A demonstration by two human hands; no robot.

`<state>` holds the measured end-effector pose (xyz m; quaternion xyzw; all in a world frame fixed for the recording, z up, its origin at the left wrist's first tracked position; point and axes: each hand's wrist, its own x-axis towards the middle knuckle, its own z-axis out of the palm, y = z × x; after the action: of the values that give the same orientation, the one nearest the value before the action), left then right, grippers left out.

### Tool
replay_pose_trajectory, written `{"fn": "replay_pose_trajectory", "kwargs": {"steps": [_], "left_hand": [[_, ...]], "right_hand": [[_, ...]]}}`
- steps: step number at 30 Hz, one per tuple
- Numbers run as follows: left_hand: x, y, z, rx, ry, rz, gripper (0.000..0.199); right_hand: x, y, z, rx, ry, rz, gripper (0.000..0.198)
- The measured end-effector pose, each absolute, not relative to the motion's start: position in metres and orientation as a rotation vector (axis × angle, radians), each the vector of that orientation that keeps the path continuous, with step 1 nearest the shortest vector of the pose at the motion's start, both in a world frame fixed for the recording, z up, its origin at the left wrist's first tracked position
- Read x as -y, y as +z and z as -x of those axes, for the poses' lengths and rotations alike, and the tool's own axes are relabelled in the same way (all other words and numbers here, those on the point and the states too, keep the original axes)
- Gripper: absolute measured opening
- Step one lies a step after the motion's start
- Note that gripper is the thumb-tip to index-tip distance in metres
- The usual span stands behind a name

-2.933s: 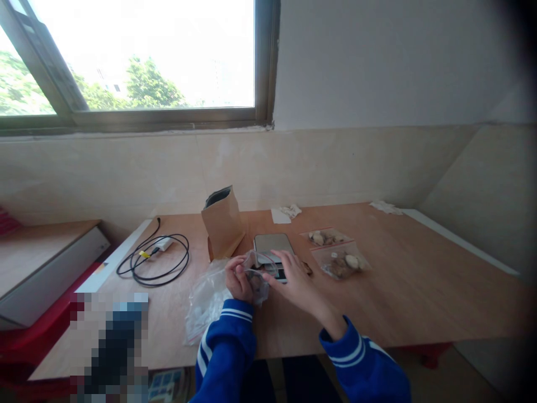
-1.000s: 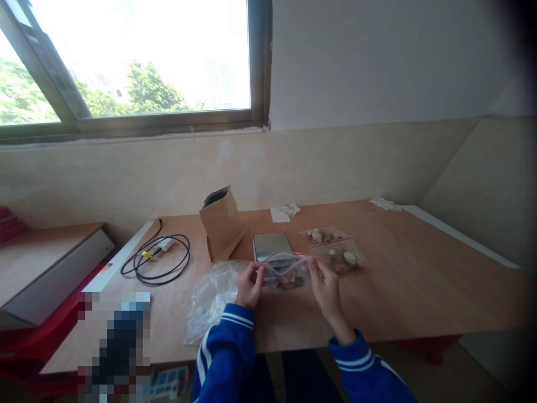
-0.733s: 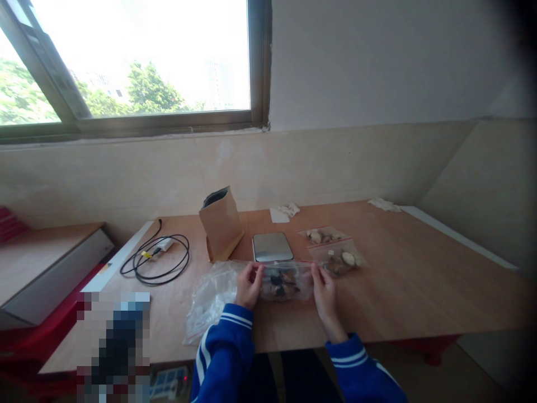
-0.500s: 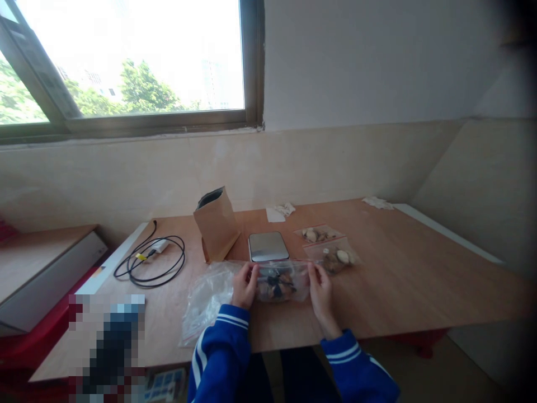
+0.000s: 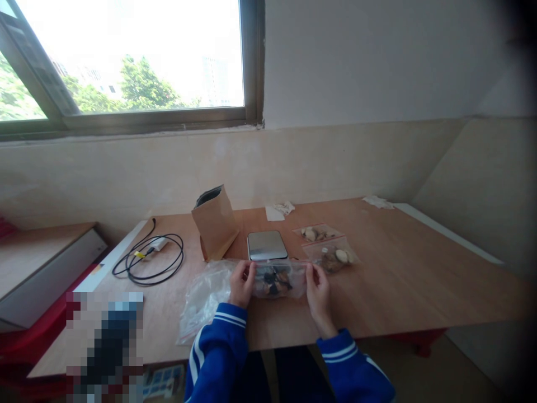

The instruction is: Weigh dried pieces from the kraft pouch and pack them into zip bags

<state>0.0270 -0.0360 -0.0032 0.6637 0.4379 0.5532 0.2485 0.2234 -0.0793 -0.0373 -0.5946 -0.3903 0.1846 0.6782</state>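
Between my hands is a clear zip bag [image 5: 274, 281] with dark and brown dried pieces in it. My left hand [image 5: 242, 284] pinches the bag's upper left corner, and my right hand [image 5: 318, 292] grips the upper right corner. Just beyond the bag lies a flat scale [image 5: 267, 245] with a shiny top. Past my right hand rest two more zip bags, a nearer one [image 5: 334, 255] and a farther one [image 5: 315, 232], both holding pale slices. Crumpled clear plastic bags [image 5: 205, 299] lie beside my left hand.
A brown paper pouch [image 5: 215, 221] stands open behind the plastic bags. To the left is a coiled black cable [image 5: 153, 268] with a white adapter [image 5: 159, 244]. White paper [image 5: 274, 213] and a crumpled tissue [image 5: 378, 202] lie along the back of the wooden table [image 5: 403, 274].
Both hands keep hold of the zip bag's corners. The whole view has shifted very slightly; nothing on the table has visibly moved.
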Motion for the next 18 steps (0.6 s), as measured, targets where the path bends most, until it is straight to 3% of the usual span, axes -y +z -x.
{"fn": "replay_pose_trajectory", "kwargs": {"steps": [18], "left_hand": [[0.0339,-0.0068,-0.0241,-1.153,1.436,-1.849,0.027]], "right_hand": [[0.0811,-0.036,-0.2212,0.831,0.483,1.302,0.043]]}}
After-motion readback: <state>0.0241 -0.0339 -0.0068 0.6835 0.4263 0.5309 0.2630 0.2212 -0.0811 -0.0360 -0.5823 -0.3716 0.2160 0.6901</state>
